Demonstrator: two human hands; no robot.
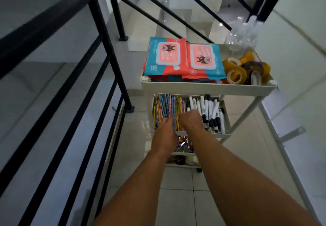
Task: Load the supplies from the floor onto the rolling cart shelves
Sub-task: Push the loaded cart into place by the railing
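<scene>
Fingers (169, 122) touch pencils (164, 105) on the cart (208, 88).

Single head-worn wide-angle view (straight lines bow near the edges), looking steeply down and forward onto the rolling cart (208, 87) close by.

Top tray (208, 87) overhangs the back of the second shelf (228, 120), open at the front; railing (105, 49) close on the left.

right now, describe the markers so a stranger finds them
Find the white cart by the black railing. On its second shelf, the markers lie at the right: white barrels with black caps, unlike the colourful pencils to their left.
</scene>
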